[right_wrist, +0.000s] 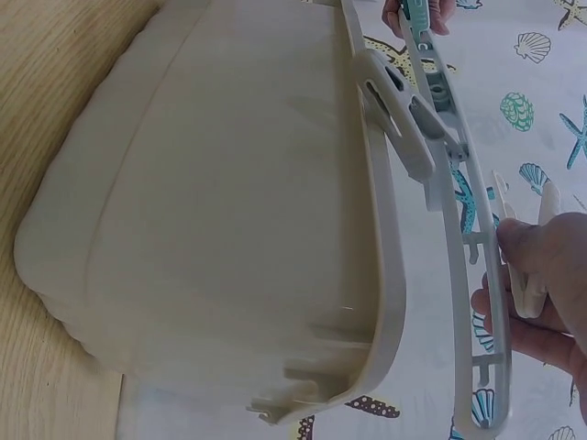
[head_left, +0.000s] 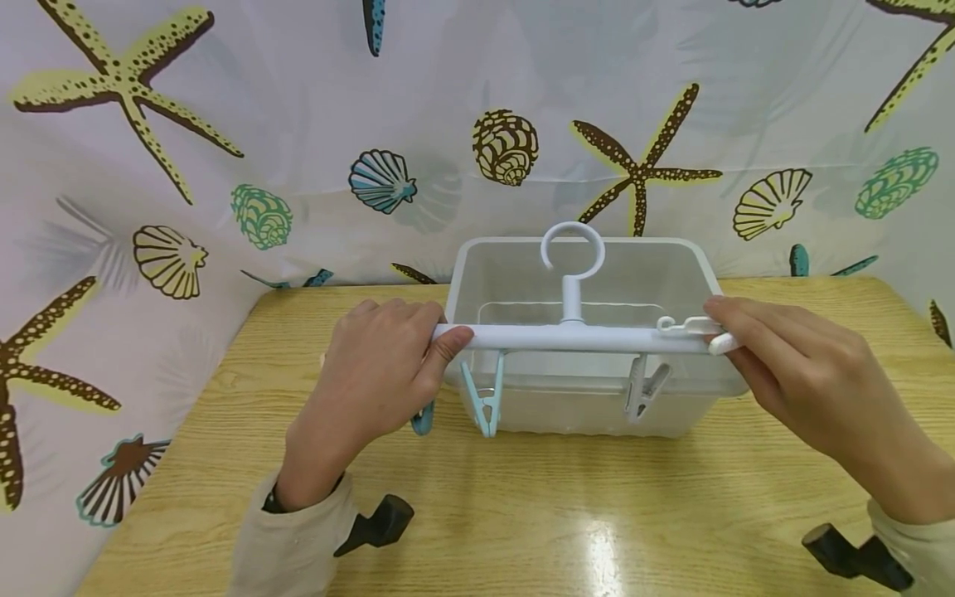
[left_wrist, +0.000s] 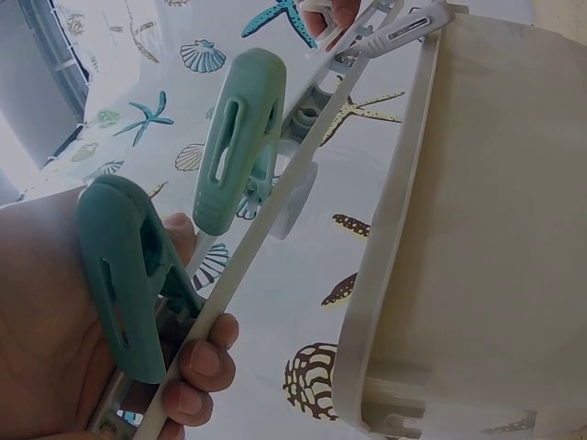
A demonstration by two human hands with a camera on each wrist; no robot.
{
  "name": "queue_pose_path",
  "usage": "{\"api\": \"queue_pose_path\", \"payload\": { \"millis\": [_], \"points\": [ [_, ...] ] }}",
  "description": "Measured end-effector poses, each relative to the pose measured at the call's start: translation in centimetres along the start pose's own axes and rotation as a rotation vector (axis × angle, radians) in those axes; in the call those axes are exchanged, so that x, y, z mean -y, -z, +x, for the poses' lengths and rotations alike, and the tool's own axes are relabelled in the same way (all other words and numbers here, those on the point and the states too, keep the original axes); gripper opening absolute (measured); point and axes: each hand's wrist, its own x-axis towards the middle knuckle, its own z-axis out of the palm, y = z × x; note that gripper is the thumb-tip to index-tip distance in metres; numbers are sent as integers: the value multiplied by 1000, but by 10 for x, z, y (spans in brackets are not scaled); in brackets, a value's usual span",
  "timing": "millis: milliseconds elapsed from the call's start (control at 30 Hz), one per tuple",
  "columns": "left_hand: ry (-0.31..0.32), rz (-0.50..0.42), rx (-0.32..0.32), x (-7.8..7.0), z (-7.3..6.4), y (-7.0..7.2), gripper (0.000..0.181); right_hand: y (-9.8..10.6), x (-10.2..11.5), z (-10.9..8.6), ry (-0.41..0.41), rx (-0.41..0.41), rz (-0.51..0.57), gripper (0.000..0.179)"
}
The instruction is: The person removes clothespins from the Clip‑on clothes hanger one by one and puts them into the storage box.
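A white hanger [head_left: 552,337] with a round hook [head_left: 573,275] is held level across the front of a translucent plastic bin [head_left: 589,414]. My left hand [head_left: 373,369] grips the bar's left end, thumb along its top. Between the fingers of my right hand [head_left: 813,373] is a white clothespin [right_wrist: 530,289], pinched beside the bar's right end. A dark teal clothespin [left_wrist: 119,284] sits on the bar by my left palm. Further along hang a light teal clothespin [head_left: 487,402] and, right of the middle, a grey clothespin [head_left: 642,394].
The bin stands on a wood-grain table [head_left: 552,514]. Behind it and along the left hangs a white curtain [head_left: 313,99] printed with starfish and shells. Black mounts [head_left: 380,522] project from both sleeves.
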Motion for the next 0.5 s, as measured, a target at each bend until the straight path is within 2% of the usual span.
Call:
{"api": "queue_pose_path", "payload": {
  "millis": [200,500],
  "points": [
    [1,-2,-8,0,0,0,41,0,-2,2,0,3,6,42],
    [19,-18,21,-2,0,-1,40,1,-4,5,7,12,-12,42]
  ]
}}
